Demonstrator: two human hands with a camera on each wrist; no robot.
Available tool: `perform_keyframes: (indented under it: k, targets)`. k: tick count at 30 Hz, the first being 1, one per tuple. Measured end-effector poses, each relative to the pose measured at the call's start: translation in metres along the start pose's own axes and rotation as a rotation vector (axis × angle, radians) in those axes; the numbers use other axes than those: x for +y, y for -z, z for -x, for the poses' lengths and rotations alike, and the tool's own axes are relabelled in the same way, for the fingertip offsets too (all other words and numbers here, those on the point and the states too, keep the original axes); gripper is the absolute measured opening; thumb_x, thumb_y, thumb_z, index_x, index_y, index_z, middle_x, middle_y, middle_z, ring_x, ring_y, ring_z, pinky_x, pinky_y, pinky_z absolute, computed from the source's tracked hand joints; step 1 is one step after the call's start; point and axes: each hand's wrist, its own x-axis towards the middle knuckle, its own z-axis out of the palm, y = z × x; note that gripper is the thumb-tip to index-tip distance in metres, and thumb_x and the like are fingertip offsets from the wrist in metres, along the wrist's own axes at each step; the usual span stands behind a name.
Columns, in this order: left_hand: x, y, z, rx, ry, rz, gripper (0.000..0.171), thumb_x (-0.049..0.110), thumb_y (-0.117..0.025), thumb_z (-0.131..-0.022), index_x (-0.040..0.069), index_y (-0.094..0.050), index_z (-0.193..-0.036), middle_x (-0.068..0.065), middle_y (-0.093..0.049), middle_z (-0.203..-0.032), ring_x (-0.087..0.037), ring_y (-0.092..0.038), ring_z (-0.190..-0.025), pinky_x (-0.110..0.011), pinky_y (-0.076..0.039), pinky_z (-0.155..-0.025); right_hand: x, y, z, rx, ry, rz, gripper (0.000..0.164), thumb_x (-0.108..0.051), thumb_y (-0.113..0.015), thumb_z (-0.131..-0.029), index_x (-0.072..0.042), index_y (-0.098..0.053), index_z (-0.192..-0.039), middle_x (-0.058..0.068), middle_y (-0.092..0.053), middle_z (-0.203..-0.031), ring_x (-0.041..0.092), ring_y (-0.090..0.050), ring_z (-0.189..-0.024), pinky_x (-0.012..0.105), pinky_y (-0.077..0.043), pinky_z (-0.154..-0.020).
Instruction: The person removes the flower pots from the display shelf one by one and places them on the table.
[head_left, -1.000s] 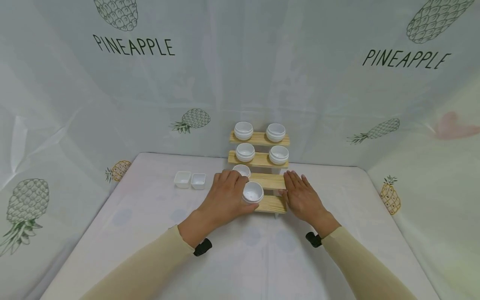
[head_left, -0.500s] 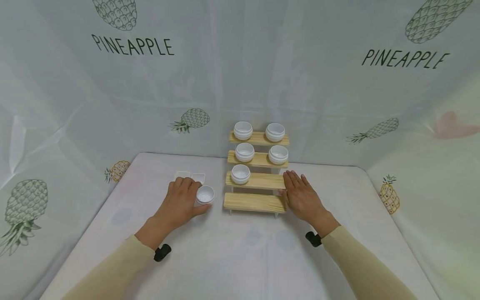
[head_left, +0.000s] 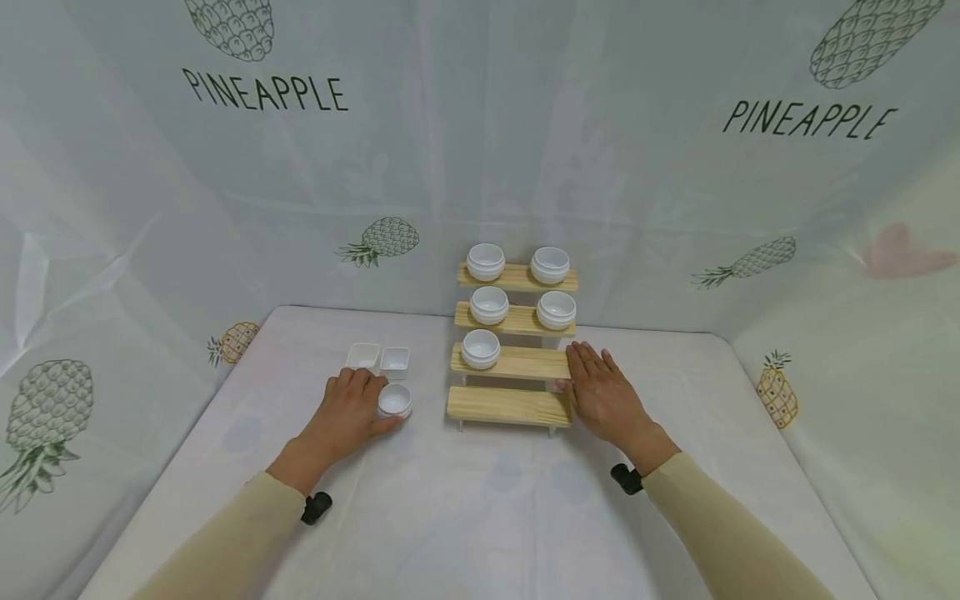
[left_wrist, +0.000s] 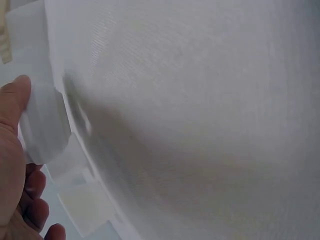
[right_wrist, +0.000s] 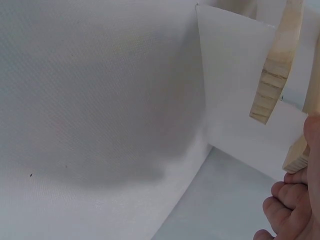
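Note:
My left hand (head_left: 347, 417) grips a small white bowl (head_left: 394, 400) between thumb and fingers, low over the table to the left of the stand. In the left wrist view the same bowl (left_wrist: 45, 122) shows side-on, thumb on its near wall. My right hand (head_left: 606, 398) lies with straight fingers against the right end of the tiered wooden stand (head_left: 510, 404). The right wrist view shows fingers (right_wrist: 290, 205) by the end of a wooden step (right_wrist: 298, 156). One white bowl (head_left: 481, 348) sits at the left of the second step from the bottom; the bottom step holds nothing.
Two small square clear dishes, one (head_left: 363, 356) left of the other (head_left: 395, 360), stand just beyond my left hand. Two bowls sit on each upper step, among them a top left bowl (head_left: 486, 261). A pineapple-print cloth (head_left: 637, 167) hangs behind the table.
My left hand has carried the white bowl off the bottom step, leftward, then down toward the table in front of the square dishes. My right hand has stayed at the stand's right end.

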Motion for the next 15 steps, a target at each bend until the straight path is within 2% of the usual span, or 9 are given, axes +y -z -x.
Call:
perform_keyframes:
  k: [9,15]
  targets:
    - [-0.0069,-0.0031,0.0002,-0.052,0.029,0.011,0.065,0.049,-0.086,-0.086,0.002,-0.063,-0.124,-0.016,-0.06,-0.112,-0.038,-0.051,-0.107,-0.047,-0.038,-0.083,-0.0001,-0.0004,0.0003,0.006,-0.004,0.0,0.068,-0.038,-0.044,-0.114,0.01,-0.03,-0.16,0.03,-0.035,-0.165,0.044,-0.032,-0.156,0.059,-0.022,-0.127]
    - [-0.0086,-0.0025,-0.0017,-0.076,0.052,0.035,0.067,0.046,-0.087,-0.086,0.001,-0.063,-0.128,-0.018,-0.06,-0.115,-0.037,-0.049,-0.104,-0.047,-0.037,-0.083,-0.0007,-0.0008,0.0006,0.006,-0.006,-0.002,0.069,-0.038,-0.045,-0.113,0.01,-0.03,-0.16,0.03,-0.035,-0.165,0.044,-0.032,-0.156,0.059,-0.022,-0.127]
